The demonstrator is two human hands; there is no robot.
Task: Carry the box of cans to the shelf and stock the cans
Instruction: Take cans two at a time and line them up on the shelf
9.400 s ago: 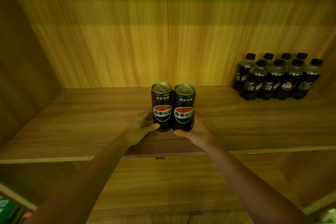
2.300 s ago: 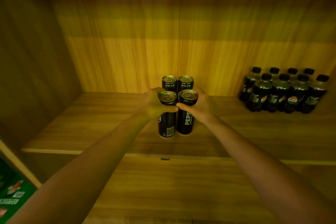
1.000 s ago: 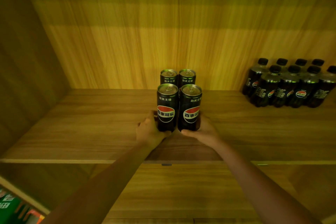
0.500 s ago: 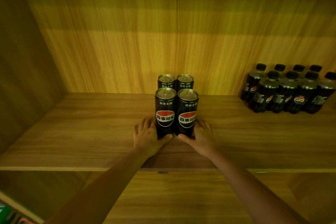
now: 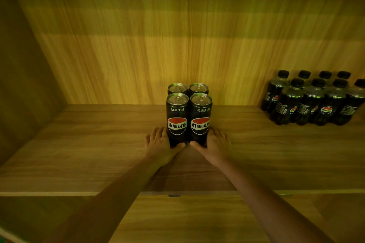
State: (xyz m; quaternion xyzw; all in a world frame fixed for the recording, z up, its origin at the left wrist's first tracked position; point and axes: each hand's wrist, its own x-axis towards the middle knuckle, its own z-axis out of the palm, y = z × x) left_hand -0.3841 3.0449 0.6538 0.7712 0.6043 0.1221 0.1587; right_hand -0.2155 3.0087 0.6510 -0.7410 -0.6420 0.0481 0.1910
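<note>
Four black cola cans stand in a tight square on the wooden shelf [image 5: 94, 144], near its back panel. The front left can [image 5: 177, 118] and front right can [image 5: 200, 119] show their red and blue logos. Only the tops of the two rear cans [image 5: 178, 88] show behind them. My left hand [image 5: 158, 145] lies on the shelf against the base of the front left can, fingers spread, thumb at the can's front. My right hand [image 5: 216, 147] mirrors it at the base of the front right can. No box is in view.
A group of several dark cola bottles [image 5: 316, 100] stands at the right end of the same shelf. The cabinet's side wall [image 5: 23, 89] closes the left. A lower shelf board [image 5: 177, 221] lies beneath my forearms.
The two front cans were set down in front of the rear pair and turned logo forward. My hands slid from the can tops to the bases and their fingers spread on the shelf.
</note>
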